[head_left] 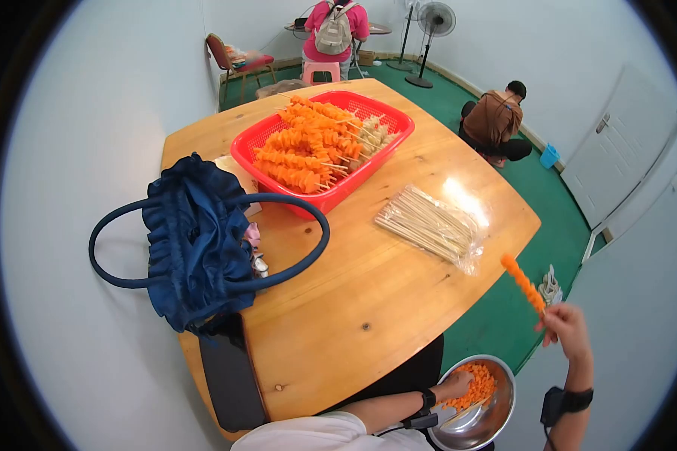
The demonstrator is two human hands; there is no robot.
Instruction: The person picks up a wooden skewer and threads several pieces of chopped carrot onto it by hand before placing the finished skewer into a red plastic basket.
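My right hand [566, 329], over the right side of the view, is closed on the lower end of a skewer threaded with orange carrot slices [523, 283]. The skewer tilts up and to the left. My left hand [454, 385] reaches into a steel bowl [499, 422], its fingers curled down at loose carrot pieces [480, 385]. What those fingers pinch is too small to make out. A thin stick lies among the pieces in the bowl.
On the wooden table [338, 301] are a red basket [353, 183] of filled skewers, a plastic pack of bare sticks [429, 224], a blue handbag [195, 240] and a dark phone [232, 376]. Two people, standing fans [427, 45] and a chair [237, 60] are beyond.
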